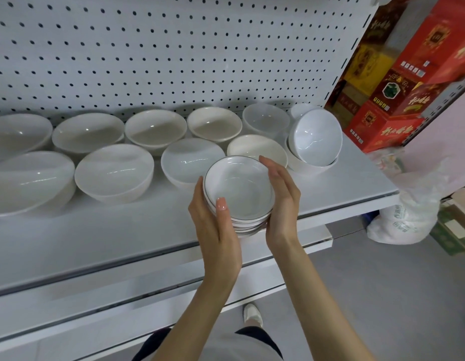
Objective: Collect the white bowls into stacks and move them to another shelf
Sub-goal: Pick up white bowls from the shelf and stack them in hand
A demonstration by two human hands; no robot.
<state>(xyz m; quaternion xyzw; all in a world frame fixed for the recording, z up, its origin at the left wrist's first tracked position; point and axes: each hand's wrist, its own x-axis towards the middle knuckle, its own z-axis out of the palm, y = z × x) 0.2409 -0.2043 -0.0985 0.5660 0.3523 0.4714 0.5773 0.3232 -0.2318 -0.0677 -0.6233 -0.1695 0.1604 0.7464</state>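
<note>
Both hands (213, 230) hold perhaps five stacked bowls (239, 188).

The white shelf (96, 243) carries white bowls in two rows, open side up. The back row (156, 128) runs along the back edge against the pegboard, five bowls side by side, with what may be a sixth bowl (301, 109) half hidden at its right end. The front row (114, 170) holds four larger bowls, close together; its rightmost is a cream bowl (255, 147). Near the right edge, a tilted bowl (316, 138) leans on a short stack (312, 166).
</note>
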